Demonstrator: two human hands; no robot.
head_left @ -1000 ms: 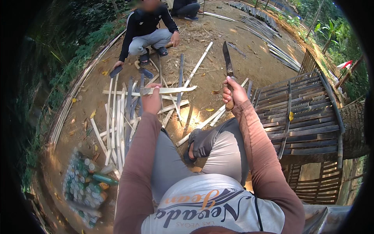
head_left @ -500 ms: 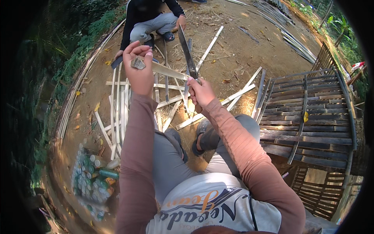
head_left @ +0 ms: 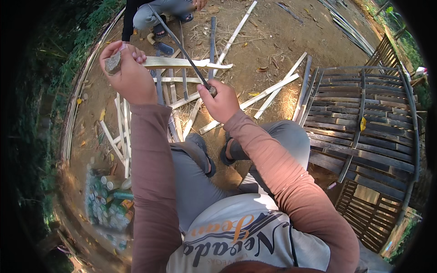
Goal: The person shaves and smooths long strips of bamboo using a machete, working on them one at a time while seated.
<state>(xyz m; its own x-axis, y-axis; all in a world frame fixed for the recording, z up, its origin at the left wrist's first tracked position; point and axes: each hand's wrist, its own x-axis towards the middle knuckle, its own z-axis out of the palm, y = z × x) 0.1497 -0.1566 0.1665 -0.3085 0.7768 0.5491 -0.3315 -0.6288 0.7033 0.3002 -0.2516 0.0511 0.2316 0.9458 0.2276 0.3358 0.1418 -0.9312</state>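
Observation:
My left hand (head_left: 129, 75) is raised and closed around a small grey stone (head_left: 113, 63). My right hand (head_left: 221, 102) grips the handle of a long dark knife (head_left: 182, 48), whose blade slants up and to the left across the view. The blade's edge lies close to the stone hand but I cannot tell if they touch. A pale split bamboo strip (head_left: 186, 63) lies on the ground behind the blade. I am squatting, with grey trousers and sandals below my hands.
Several bamboo strips (head_left: 120, 132) are scattered on the dirt ground. A dark slatted bamboo panel (head_left: 364, 118) lies at right. Another person (head_left: 154, 13) squats at the top. A pile of cans and bottles (head_left: 109, 200) sits lower left.
The right hand swung the knife from upright at right over toward the left hand. The left hand rose from the ground strips holding the stone.

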